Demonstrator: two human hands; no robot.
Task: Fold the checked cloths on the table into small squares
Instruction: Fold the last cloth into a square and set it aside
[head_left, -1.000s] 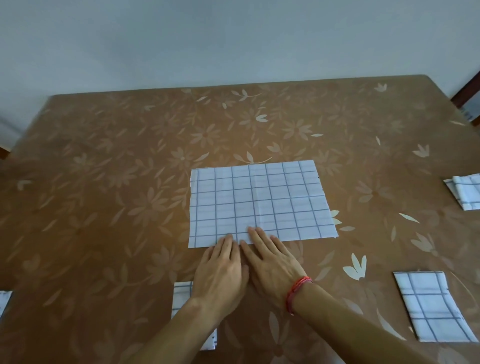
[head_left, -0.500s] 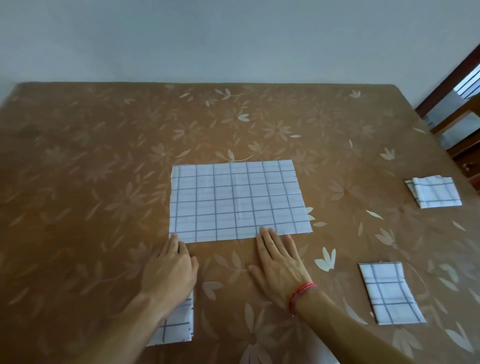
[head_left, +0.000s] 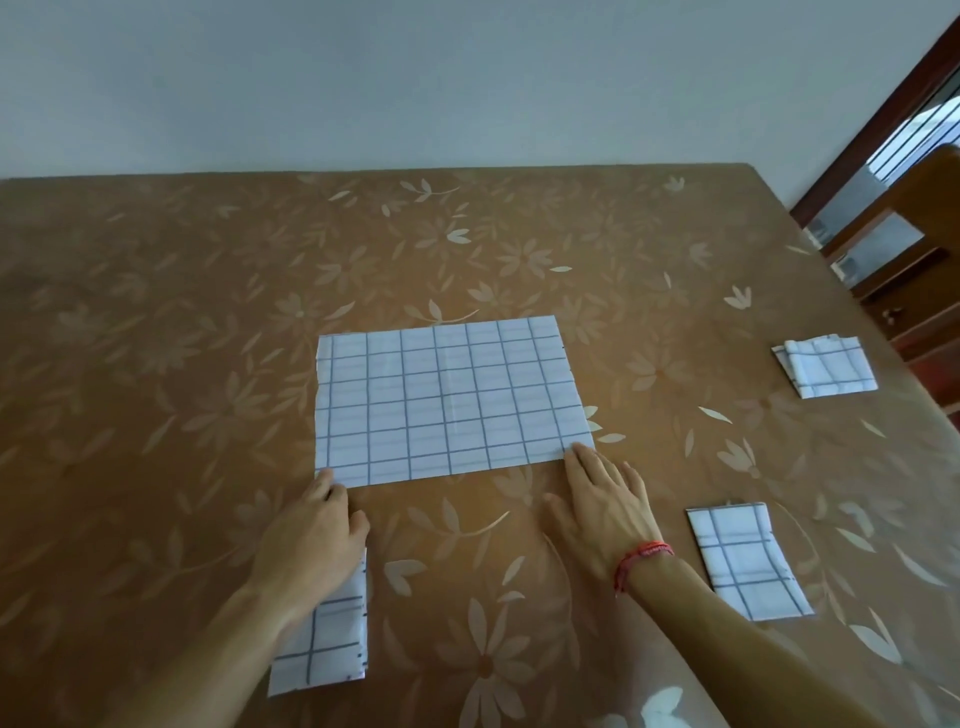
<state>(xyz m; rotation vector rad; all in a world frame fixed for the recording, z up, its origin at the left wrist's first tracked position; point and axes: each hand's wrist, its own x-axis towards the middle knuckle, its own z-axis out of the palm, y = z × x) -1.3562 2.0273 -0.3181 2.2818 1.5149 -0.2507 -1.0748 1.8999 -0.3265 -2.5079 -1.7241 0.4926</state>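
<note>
Cloth lies flat at mid-worktop. Left hand and right hand, fingers straight, rest on its near corners. Folded cloth lies near the right hand.

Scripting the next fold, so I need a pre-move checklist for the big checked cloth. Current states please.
1. Large cloth spread flat on the table: ok.
2. Left hand at its near-left corner: ok.
3. Right hand at its near-right corner: ok, fingers flat.
4. Corners pinched for lifting: right not ok; left cannot tell.
5. Folded cloths apart from the large cloth: ok. One folded cloth lies under the left forearm, another beside the right wrist.
</note>
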